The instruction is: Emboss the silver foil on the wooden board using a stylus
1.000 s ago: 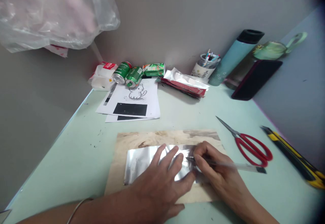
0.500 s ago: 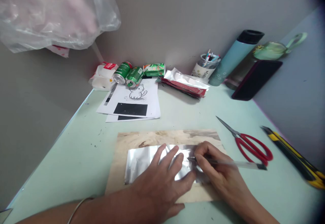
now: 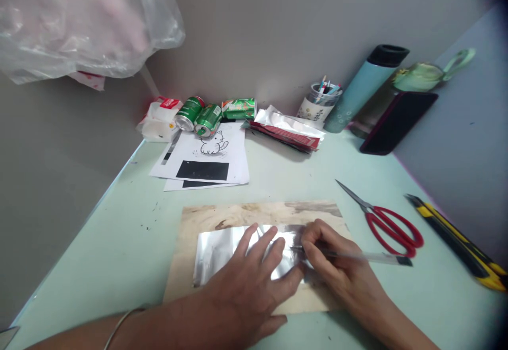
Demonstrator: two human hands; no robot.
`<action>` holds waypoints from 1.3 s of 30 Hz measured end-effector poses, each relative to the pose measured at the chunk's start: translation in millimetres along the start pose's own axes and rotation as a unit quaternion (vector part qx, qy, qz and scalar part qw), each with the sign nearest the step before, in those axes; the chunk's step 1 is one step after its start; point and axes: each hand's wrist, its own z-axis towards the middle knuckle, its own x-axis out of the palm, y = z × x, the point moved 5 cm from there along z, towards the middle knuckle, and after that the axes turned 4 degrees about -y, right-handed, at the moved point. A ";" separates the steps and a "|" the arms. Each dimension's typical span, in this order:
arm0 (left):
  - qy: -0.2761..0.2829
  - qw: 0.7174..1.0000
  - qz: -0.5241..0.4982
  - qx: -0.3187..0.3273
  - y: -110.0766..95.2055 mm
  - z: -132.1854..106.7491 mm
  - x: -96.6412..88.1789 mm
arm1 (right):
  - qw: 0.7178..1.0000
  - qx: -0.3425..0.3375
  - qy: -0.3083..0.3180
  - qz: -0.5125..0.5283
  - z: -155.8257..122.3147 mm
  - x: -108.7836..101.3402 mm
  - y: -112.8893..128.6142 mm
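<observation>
A shiny metal sheet (image 3: 216, 249) lies on a wooden board (image 3: 246, 215) near the front of the pale green table (image 3: 130, 233). My left hand (image 3: 248, 286) lies flat on the sheet with its fingers spread, pressing it down. To its right, my right hand (image 3: 337, 270) pinches a clear pen (image 3: 369, 257), and the pen's tip touches the sheet just beyond my left fingertips. A thin bangle sits on my left wrist.
Red scissors (image 3: 387, 226) and a yellow-black utility knife (image 3: 456, 241) lie at the right. Papers with a cat drawing (image 3: 208, 157), green cans (image 3: 200, 114), a tissue pack, a pen cup (image 3: 317, 104), bottles and a dark phone (image 3: 397, 122) line the back wall. A plastic bag (image 3: 79, 22) hangs upper left.
Hardly anything differs. The pen tip stays on the sheet with only a slight shift, and my left hand keeps pressing in the same spot.
</observation>
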 end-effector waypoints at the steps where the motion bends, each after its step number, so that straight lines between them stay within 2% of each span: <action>1: -0.002 1.000 0.000 0.001 0.0 -0.1 -0.5 | 1.000 0.002 -0.002 0.000 -0.4 -0.3 -1.0; 24: 0.000 1.000 0.004 -0.001 1.1 0.9 -1.4 | 0.999 -0.030 0.009 -0.014 2.1 1.3 3.1; 27: 0.006 1.000 0.003 -0.004 0.9 1.2 -2.4 | 1.000 -0.028 -0.005 0.002 0.5 -0.7 0.7; 30: 0.003 1.000 0.004 -0.005 0.7 1.4 -4.2 | 0.998 -0.050 -0.046 0.007 -2.1 -5.1 1.5; 33: -0.007 1.000 0.003 -0.005 0.7 1.4 -5.7 | 0.992 -0.096 -0.078 -0.016 -3.3 -7.6 7.2; 36: -0.012 1.000 -0.004 -0.004 0.7 1.3 -5.8 | 0.989 -0.110 -0.084 -0.044 -3.6 -6.2 10.2; 39: -0.015 1.000 -0.013 -0.005 0.8 1.1 -4.6 | 0.981 -0.131 -0.118 -0.079 -8.5 -5.9 14.2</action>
